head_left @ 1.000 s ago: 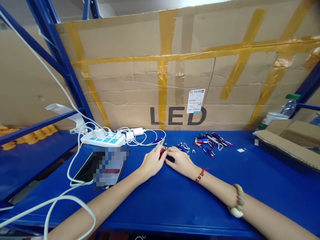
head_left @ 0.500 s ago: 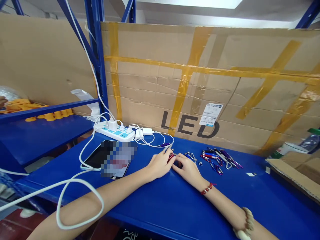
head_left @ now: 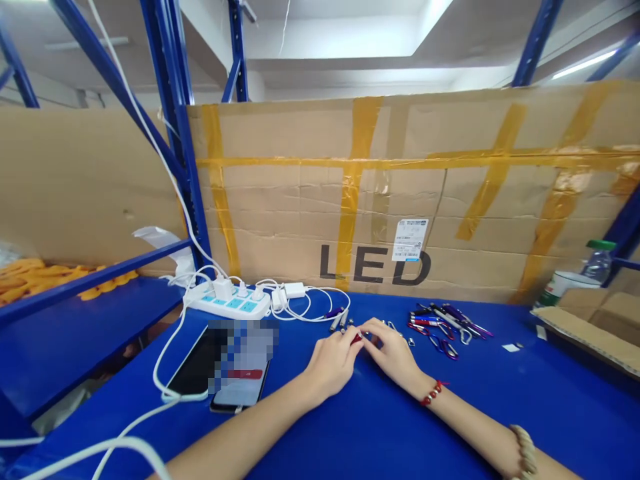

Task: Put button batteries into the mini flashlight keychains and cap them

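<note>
My left hand [head_left: 331,363] is closed around a small red metal cylinder [head_left: 357,339], most of which its fingers hide. Close against it, the thumb and fingertips of my right hand [head_left: 393,352] pinch at the cylinder's shiny silver end. Just beyond my left fingers lie a few silver and purple pen-like tubes [head_left: 336,321]. Small silver metal pieces [head_left: 411,342] rest past my right hand. Farther right is a pile of coloured carabiner clips [head_left: 445,345] and slim metal tubes [head_left: 453,319].
A white power strip [head_left: 230,303] with plugs and looped white cables stands at the back left. Two phones [head_left: 240,390] lie on the blue tabletop [head_left: 350,433] beside my left forearm. A taped cardboard sheet [head_left: 300,220] walls the back. An open carton [head_left: 590,340] sits at the right.
The view has tilted upward, so everything sits lower in the picture. My left index finger, stretched out before, is now bent in at the red cylinder. Both hands stay close together.
</note>
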Demonstrator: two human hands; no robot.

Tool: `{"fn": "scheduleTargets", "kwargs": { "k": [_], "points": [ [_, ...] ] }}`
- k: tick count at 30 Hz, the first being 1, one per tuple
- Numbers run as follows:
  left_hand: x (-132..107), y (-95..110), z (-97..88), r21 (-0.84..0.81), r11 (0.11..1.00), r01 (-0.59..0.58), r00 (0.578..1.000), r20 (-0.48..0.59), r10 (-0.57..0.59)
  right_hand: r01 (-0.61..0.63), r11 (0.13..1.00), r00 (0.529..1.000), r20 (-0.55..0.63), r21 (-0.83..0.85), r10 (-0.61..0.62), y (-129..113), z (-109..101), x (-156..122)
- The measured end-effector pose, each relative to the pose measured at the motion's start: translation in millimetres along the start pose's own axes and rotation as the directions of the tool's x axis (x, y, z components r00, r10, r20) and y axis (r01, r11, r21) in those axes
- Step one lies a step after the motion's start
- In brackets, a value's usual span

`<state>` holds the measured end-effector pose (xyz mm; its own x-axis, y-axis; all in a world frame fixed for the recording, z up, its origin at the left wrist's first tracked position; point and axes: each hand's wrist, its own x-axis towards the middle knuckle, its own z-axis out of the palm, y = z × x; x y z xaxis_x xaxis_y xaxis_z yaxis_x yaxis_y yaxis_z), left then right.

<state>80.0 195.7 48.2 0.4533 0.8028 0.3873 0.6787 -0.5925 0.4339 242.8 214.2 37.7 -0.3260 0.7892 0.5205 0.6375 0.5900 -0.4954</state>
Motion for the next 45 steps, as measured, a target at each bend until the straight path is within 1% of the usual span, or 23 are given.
{"fn": "scheduleTargets", "kwargs": {
  "k": [2,3,5,7,12,14,18,22,27,29,32,36,39,42,45],
  "points": [
    [1,0,0.1,0.011,1.000,0.014,1.000,0.024,-0.015,-0.011,0.998,0.987,-0.160,0.068,0.022,-2,-2,2],
    [2,1,0.0,0.017,1.000,0.026,0.999,0.032,-0.027,-0.002,0.995,0.975,-0.219,0.098,0.024,-3,-3,3],
    [2,2,-0.5,0.020,0.998,0.055,0.998,0.040,-0.056,0.032,0.989,0.958,-0.287,0.145,0.011,-7,-6,4],
    [3,3,-1.1,0.017,0.997,0.079,0.996,0.043,-0.079,0.076,0.982,0.949,-0.314,0.172,-0.018,-11,-7,4],
    [5,5,-3.1,-0.019,0.994,0.110,0.991,0.081,-0.108,0.232,0.957,0.936,-0.307,0.175,-0.171,-14,-6,1],
    [5,6,-3.7,-0.039,0.992,0.124,0.988,0.097,-0.119,0.255,0.951,0.934,-0.298,0.174,-0.196,-12,-6,-1],
    [6,7,-2.6,-0.051,0.986,0.156,0.983,0.107,-0.150,0.253,0.948,0.944,-0.262,0.191,-0.199,-11,-6,-2],
    [8,6,0.5,-0.059,0.984,0.166,0.983,0.088,-0.161,0.242,0.955,0.944,-0.269,0.173,-0.190,-11,-6,-1],
    [9,4,2.4,-0.049,0.981,0.187,0.980,0.075,-0.183,0.206,0.957,0.944,-0.300,0.204,-0.140,-10,-9,-2],
    [9,4,2.3,-0.037,0.981,0.190,0.980,0.068,-0.187,0.214,0.958,0.940,-0.306,0.190,-0.149,-10,-11,-3],
    [9,4,1.3,-0.012,0.980,0.199,0.978,0.066,-0.198,0.226,0.960,0.946,-0.273,0.166,-0.176,-10,-12,-5],
    [9,7,-0.8,0.029,0.985,0.168,0.984,0.062,-0.169,0.206,0.965,0.948,-0.277,0.160,-0.156,-13,-13,-6],
    [9,8,-1.7,0.011,0.990,0.137,0.988,0.072,-0.138,0.180,0.975,0.946,-0.293,0.130,-0.135,-13,-15,-6],
    [9,8,-1.6,0.002,0.990,0.140,0.987,0.082,-0.140,0.156,0.980,0.952,-0.283,0.126,-0.115,-11,-16,-5],
    [8,7,-1.0,0.003,0.989,0.148,0.985,0.085,-0.148,0.162,0.974,0.960,-0.253,0.161,-0.118,-8,-14,-5]
  ]
}}
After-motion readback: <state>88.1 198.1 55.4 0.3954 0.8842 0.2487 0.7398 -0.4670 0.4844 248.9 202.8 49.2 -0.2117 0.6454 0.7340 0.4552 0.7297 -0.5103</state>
